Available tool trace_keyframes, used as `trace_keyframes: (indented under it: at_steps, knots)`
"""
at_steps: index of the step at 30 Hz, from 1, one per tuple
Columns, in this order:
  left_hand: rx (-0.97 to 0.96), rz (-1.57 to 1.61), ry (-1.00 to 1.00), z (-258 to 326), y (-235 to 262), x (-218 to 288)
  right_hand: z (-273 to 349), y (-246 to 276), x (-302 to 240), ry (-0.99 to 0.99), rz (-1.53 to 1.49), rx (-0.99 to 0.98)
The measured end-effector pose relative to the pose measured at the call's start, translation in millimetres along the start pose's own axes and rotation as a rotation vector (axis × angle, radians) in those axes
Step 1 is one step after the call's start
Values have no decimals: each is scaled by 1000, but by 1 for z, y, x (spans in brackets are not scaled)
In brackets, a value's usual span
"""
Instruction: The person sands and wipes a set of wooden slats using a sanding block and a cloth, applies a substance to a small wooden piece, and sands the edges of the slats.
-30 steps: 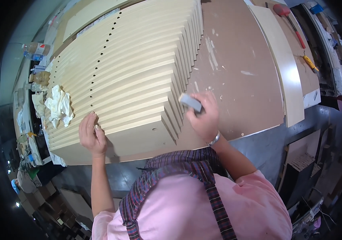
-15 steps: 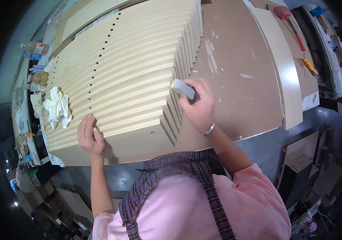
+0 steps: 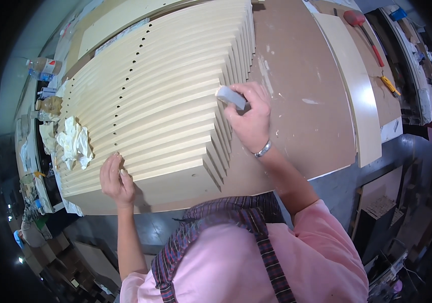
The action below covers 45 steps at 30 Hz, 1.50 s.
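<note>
Because the small grey block is compact and squared off, it is judged to be light, fairly stiff and easy to pinch across its short sides, with no sign of being fragile or slippery. It is held in the right hand, whose fingers are curled closely around its rear half, so that only the front end shows; the block is pressed against the stepped ends of the fanned stack of pale boards, roughly midway along that staircase edge. The boards themselves are judged to be rigid and heavy as a stack, with sharp, easily chipped edges, and are best steadied from a flat face rather than lifted by a corner. The left hand is laid on the near edge of the lowest boards, its fingers only loosely bent and closed on nothing, with the fingertips touching the board surface. The stack lies on the brown counter, a crumpled white rag resting on the boards' left end, well apart from both hands.
</note>
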State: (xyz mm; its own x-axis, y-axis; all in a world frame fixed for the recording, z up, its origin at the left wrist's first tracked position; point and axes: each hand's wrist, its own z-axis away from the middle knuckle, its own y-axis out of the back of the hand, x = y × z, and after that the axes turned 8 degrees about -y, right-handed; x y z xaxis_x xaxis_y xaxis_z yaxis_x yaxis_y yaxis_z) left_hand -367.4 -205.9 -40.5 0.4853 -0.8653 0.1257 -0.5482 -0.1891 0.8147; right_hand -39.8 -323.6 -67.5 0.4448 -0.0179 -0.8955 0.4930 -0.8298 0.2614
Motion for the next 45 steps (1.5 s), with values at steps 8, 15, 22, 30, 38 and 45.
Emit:
trace_keyframes:
  at_steps: [8,15,22,30,38,45]
  knots:
    - [8,-8,-8,0,0,-2,5,5,8,15,33,25]
    - [3,-10,-3,0,1,-2,6,9,15,49,132,-66]
    - [5,19,2,2,-1,-4,8,8,12,-42,57,-91]
    - [-12,2,-4,1,0,-3,-16,3,1,76,-25,-56]
    - [-9,-7,0,1,1,-2,-9,8,12,76,8,-59]
    - [-11,1,-1,-1,0,-2,-31,4,6,97,8,-24]
